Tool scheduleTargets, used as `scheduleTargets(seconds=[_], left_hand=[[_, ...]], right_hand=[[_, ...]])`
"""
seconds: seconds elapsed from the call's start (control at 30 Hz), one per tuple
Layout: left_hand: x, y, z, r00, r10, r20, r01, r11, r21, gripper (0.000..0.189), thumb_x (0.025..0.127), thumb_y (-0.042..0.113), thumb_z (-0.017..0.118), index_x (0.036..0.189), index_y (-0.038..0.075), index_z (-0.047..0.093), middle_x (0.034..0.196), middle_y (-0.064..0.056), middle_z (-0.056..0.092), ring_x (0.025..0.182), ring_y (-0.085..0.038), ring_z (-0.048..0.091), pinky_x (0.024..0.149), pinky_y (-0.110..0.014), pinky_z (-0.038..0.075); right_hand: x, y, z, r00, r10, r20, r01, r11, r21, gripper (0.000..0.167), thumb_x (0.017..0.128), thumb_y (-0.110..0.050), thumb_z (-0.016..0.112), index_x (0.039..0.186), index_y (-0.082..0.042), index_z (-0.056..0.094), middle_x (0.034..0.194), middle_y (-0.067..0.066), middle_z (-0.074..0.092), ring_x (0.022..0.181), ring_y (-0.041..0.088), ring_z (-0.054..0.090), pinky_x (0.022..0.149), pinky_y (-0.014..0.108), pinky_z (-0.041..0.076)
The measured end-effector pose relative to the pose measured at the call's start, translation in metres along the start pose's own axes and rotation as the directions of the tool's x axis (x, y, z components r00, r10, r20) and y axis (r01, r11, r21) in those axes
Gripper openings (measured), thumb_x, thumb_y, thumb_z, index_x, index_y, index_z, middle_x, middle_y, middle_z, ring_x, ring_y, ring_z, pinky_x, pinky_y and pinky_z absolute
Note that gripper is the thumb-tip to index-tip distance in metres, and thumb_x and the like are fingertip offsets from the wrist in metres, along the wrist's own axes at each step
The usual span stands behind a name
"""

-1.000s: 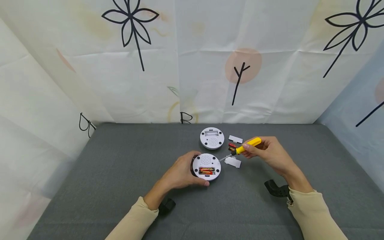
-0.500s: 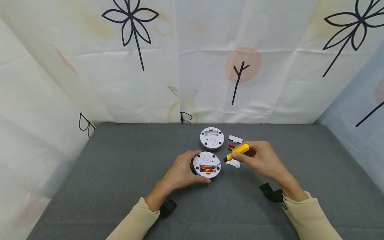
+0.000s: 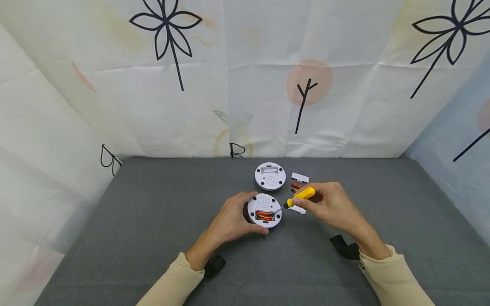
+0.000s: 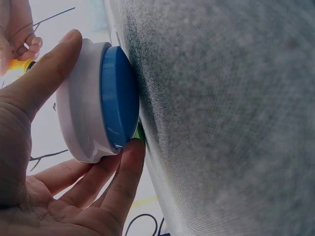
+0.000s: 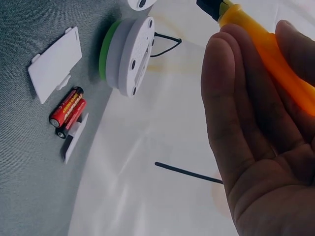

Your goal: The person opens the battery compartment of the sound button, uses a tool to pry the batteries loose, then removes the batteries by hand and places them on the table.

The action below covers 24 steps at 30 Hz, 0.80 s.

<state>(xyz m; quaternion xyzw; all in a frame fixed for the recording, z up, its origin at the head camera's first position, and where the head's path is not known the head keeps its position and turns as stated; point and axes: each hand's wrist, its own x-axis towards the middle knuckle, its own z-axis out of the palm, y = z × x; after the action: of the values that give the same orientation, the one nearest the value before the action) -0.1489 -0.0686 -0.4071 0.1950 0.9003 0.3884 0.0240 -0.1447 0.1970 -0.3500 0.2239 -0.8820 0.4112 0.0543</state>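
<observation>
My left hand (image 3: 231, 216) grips a round white push-button device (image 3: 264, 203) by its side, underside up. Its blue button (image 4: 119, 96) faces down toward the table in the left wrist view. Two red-and-black batteries (image 3: 265, 216) lie in its uncovered compartment. In my right hand (image 3: 332, 206) is a screwdriver with a yellow handle (image 3: 305, 194), pinched between thumb and fingers. The thin shaft slants down left, and its tip is at the right end of the battery compartment. In the right wrist view the tip is out of frame.
Behind stands a second round device (image 3: 270, 180), green below, its compartment bare. To its right lie a white battery cover (image 3: 300, 177), two loose batteries (image 5: 68, 108) and another cover (image 5: 56, 64), partly hidden by my right hand in the head view. A patterned cloth (image 3: 260, 106) hangs behind the table.
My right hand has moved left and toward me, bringing the screwdriver tip from the device's right edge to its battery compartment. My left hand keeps its grip, the device barely shifted.
</observation>
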Motion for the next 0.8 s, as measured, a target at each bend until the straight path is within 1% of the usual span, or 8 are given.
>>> scheduleTargets(seconds=[0.2, 0.33, 0.47, 0.53, 0.67, 0.73, 0.8], left_hand=[[0.000, 0.001, -0.001, 1.000, -0.015, -0.001, 0.015, 1.000, -0.009, 0.093, 0.065, 0.036, 0.098, 0.142, 0.004, 0.056, 0.128, -0.008, 0.063, 0.115, -0.023, 0.058, 0.098, -0.043, 0.048], [0.000, 0.001, -0.001, 1.000, -0.012, -0.003, 0.012, 1.000, -0.008, 0.093, 0.065, 0.036, 0.098, 0.142, 0.003, 0.056, 0.128, -0.008, 0.063, 0.115, -0.023, 0.058, 0.098, -0.043, 0.048], [0.000, 0.001, -0.001, 1.000, -0.014, -0.004, 0.013, 1.000, -0.007, 0.093, 0.065, 0.036, 0.098, 0.142, 0.004, 0.056, 0.128, -0.008, 0.063, 0.115, -0.023, 0.058, 0.098, -0.044, 0.047], [0.001, 0.001, 0.000, 1.000, -0.019, -0.007, 0.019, 1.000, -0.005, 0.094, 0.065, 0.036, 0.098, 0.143, 0.004, 0.056, 0.128, -0.009, 0.063, 0.116, -0.024, 0.058, 0.099, -0.044, 0.047], [0.001, 0.000, 0.000, 0.999, -0.041, -0.021, 0.040, 0.999, -0.022, 0.096, 0.063, 0.035, 0.099, 0.143, 0.003, 0.056, 0.131, -0.011, 0.063, 0.119, -0.025, 0.058, 0.101, -0.044, 0.047], [0.001, -0.001, -0.001, 0.998, -0.049, -0.028, 0.048, 0.998, -0.042, 0.096, 0.061, 0.033, 0.100, 0.142, 0.003, 0.057, 0.131, -0.011, 0.064, 0.118, -0.024, 0.059, 0.100, -0.043, 0.047], [0.002, -0.002, -0.002, 0.998, -0.060, -0.031, 0.058, 0.996, -0.062, 0.095, 0.060, 0.032, 0.100, 0.141, 0.004, 0.058, 0.129, -0.010, 0.065, 0.114, -0.022, 0.059, 0.098, -0.042, 0.048]], right_hand=[[0.001, 0.001, -0.001, 1.000, 0.003, -0.003, -0.003, 1.000, 0.001, 0.012, 0.084, -0.006, 0.083, 0.095, -0.010, 0.078, 0.088, -0.004, 0.073, 0.066, 0.011, 0.061, 0.059, 0.026, 0.052], [0.002, 0.002, -0.002, 1.000, 0.007, -0.001, -0.007, 1.000, 0.003, 0.012, 0.084, -0.006, 0.083, 0.094, -0.010, 0.078, 0.086, -0.004, 0.073, 0.065, 0.012, 0.060, 0.059, 0.027, 0.052], [0.002, 0.003, -0.003, 0.999, 0.039, 0.019, -0.040, 0.999, 0.026, 0.011, 0.085, -0.008, 0.082, 0.095, -0.009, 0.078, 0.085, -0.003, 0.071, 0.065, 0.013, 0.060, 0.058, 0.026, 0.051], [0.002, 0.005, -0.003, 0.998, 0.059, 0.033, -0.061, 0.997, 0.054, 0.011, 0.085, -0.007, 0.082, 0.095, -0.006, 0.078, 0.084, 0.000, 0.071, 0.066, 0.016, 0.061, 0.059, 0.026, 0.051], [0.004, 0.013, -0.004, 0.992, 0.106, 0.066, -0.115, 0.982, 0.153, 0.011, 0.087, -0.006, 0.080, 0.096, -0.002, 0.076, 0.081, 0.004, 0.070, 0.069, 0.029, 0.063, 0.062, 0.030, 0.054], [0.005, 0.021, -0.003, 0.991, 0.106, 0.079, -0.122, 0.967, 0.226, 0.010, 0.088, -0.004, 0.079, 0.096, 0.000, 0.076, 0.079, 0.007, 0.070, 0.071, 0.034, 0.064, 0.065, 0.033, 0.056], [0.007, 0.029, -0.003, 0.991, 0.098, 0.093, -0.122, 0.946, 0.301, 0.010, 0.089, -0.003, 0.077, 0.097, 0.003, 0.075, 0.079, 0.011, 0.070, 0.072, 0.034, 0.065, 0.068, 0.035, 0.057]])
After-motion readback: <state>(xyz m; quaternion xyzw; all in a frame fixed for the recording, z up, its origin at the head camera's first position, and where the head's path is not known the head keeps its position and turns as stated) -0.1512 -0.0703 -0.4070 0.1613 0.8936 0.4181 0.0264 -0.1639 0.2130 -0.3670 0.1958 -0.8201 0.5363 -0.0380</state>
